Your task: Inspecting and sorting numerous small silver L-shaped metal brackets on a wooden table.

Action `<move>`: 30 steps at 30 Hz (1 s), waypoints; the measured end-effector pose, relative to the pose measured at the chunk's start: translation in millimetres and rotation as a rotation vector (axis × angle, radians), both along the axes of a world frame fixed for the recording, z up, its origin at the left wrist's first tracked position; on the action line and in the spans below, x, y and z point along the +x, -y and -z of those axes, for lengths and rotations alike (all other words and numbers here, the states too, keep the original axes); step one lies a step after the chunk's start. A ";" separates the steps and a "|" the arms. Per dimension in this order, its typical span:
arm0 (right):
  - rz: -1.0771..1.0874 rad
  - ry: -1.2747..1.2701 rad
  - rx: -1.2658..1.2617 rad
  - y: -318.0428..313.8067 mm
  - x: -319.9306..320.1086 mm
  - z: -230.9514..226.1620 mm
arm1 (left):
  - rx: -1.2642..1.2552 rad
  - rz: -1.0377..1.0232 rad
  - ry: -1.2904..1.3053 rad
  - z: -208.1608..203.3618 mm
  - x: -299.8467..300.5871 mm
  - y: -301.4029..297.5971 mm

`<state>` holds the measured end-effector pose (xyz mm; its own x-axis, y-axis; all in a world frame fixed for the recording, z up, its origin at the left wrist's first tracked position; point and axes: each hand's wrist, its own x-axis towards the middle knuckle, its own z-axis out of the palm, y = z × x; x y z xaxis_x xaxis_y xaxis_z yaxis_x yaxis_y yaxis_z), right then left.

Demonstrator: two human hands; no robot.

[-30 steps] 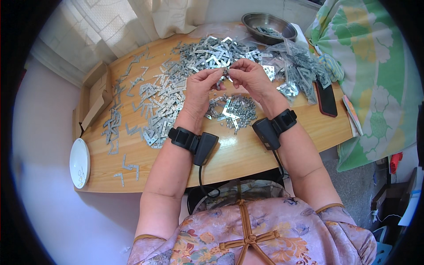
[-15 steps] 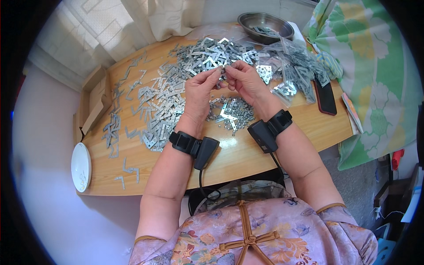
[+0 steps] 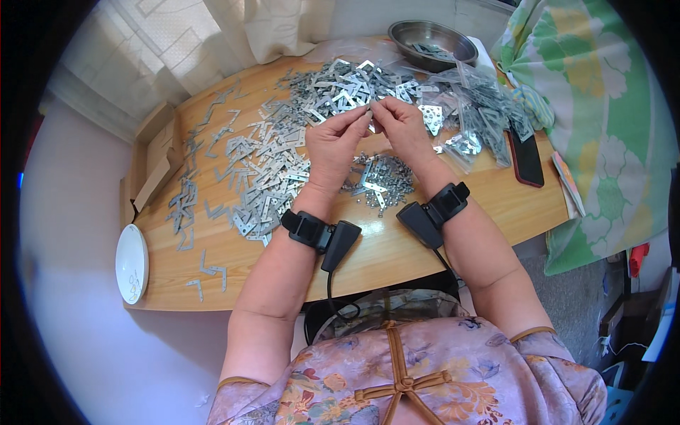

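Observation:
My left hand [image 3: 336, 145] and my right hand [image 3: 402, 129] meet fingertip to fingertip above the middle of the table. Both are pinched closed, and whatever sits between the fingertips is too small and covered to make out. Beneath and just nearer than the hands lies a pile of small screws or nuts [image 3: 386, 180], with an L-shaped corner bracket [image 3: 370, 185] on top of it. Left of my left hand spreads a heap of flat silver brackets [image 3: 273, 166]. More shiny L-brackets [image 3: 340, 88] are piled beyond the hands.
Clear plastic bags of metal parts [image 3: 489, 106] lie at the right, beside a dark phone [image 3: 525, 159]. A steel bowl [image 3: 433, 35] stands at the back. A cardboard box [image 3: 159, 156] and a white dish [image 3: 131, 269] line the left edge. Loose brackets [image 3: 195, 287] lie near the front left.
My hands have drawn closer together at the fingertips. The left hand has shifted slightly right, while the view itself has moved a little.

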<state>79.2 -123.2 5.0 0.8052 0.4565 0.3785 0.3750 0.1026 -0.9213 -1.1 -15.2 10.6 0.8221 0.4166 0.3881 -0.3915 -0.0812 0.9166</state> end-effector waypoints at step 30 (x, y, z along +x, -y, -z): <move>-0.287 -0.491 0.165 7.0 1.7 -4.3 | 0.338 -0.102 0.077 4.8 1.3 2.3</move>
